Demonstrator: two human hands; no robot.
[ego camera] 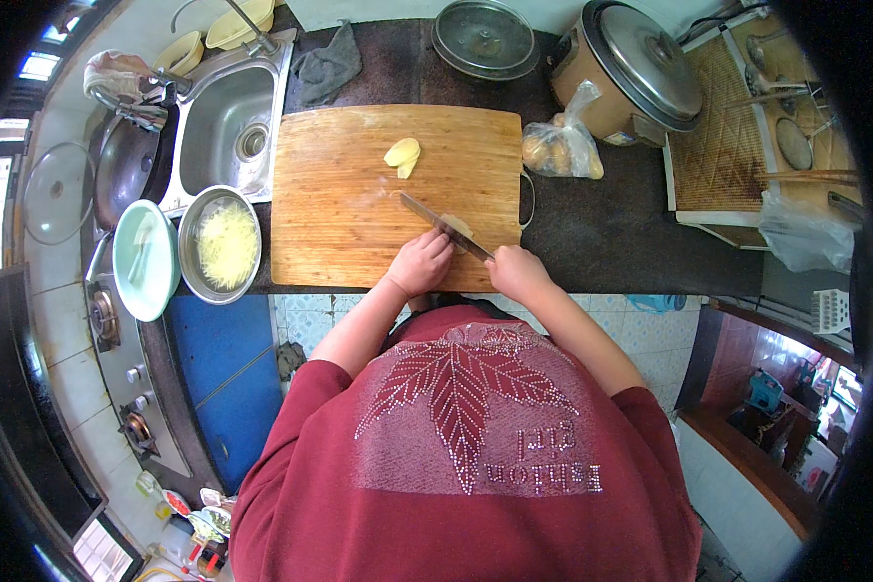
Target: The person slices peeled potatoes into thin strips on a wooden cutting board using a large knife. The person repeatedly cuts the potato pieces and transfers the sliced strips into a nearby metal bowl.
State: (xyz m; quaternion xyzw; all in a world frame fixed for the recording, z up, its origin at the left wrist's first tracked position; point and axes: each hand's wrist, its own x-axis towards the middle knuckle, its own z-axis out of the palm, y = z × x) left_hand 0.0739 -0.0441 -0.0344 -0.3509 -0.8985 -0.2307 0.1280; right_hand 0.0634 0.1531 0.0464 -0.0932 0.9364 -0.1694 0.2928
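Note:
My right hand [520, 273] grips the handle of a kitchen knife [436, 220], its blade slanting up and left across the wooden cutting board [335, 218]. The curled fingers of my left hand [423, 263] rest against the near side of the blade; whatever is beneath them is hidden. Along the blade's far side lies a pale brownish food piece [457, 225], perhaps ginger or a peeling. Higher on the board sit a few pale yellow slices [403, 155], perhaps ginger or potato. Damp smears mark the wood between the slices and the knife.
Left of the board stand a steel bowl [256, 251] of pale yellow shreds, a mint-green basin [145, 291] and a sink [218, 131]. At right are a knotted plastic bag [564, 149] and a large cooker [626, 73]. A lidded pan [484, 40] and grey cloth [331, 65] lie behind.

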